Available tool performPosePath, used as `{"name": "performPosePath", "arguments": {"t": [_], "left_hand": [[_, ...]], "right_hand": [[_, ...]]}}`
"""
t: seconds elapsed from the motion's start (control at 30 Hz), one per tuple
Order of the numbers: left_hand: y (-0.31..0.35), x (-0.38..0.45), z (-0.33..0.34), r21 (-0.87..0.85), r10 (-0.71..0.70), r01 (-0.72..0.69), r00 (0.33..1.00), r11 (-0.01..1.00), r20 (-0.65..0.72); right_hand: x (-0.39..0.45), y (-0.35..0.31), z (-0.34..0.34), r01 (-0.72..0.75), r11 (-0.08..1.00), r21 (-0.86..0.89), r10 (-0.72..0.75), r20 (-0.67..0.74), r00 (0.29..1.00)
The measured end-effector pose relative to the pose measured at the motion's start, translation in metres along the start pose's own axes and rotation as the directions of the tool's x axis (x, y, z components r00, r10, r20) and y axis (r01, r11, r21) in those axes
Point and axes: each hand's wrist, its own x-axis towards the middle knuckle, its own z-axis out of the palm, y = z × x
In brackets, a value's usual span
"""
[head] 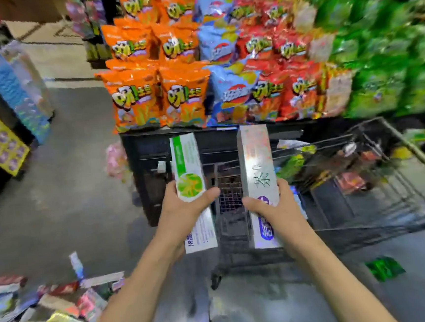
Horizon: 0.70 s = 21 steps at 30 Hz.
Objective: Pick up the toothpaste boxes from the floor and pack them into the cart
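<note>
Each hand's grip wraps one toothpaste box lengthwise: left hand [185, 209] holds the green box [189, 178], right hand [277, 206] the silver box [256, 162], both raised just before the cart [376, 167], probably for dropping in; more boxes [52, 311] lie on the floor left of it.

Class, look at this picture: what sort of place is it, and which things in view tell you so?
Most likely a shop aisle: shelves packed with snack bags, a wire cart, and boxes piled on the floor.

Two bare forearms, left hand [185, 209] and right hand [277, 206] ungloved, no sleeves, watch or rings visible.
</note>
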Motion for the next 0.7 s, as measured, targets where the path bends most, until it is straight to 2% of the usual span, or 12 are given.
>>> {"name": "performPosePath", "arguments": {"t": [0.17,0.3,0.47,0.7], "left_hand": [[-0.024,0.013,0.092,0.137,-0.021,-0.006,0.98,0.99,0.198],[-0.043,0.033,0.165,0.229,-0.023,-0.034,0.969,0.973,0.245],[-0.063,0.06,0.256,0.365,-0.099,-0.039,0.931,0.93,0.351],[-0.099,0.088,0.348,0.54,-0.164,-0.088,0.901,0.837,0.401]], "right_hand": [[0.0,0.032,-0.095,-0.028,0.995,0.095,0.048,-0.219,0.975],[0.018,0.059,-0.167,-0.034,0.985,0.167,0.087,-0.319,0.944],[0.042,0.086,-0.259,-0.048,0.975,0.217,0.131,-0.39,0.911],[0.069,0.114,-0.361,-0.112,0.964,0.24,0.214,-0.457,0.864]]}}
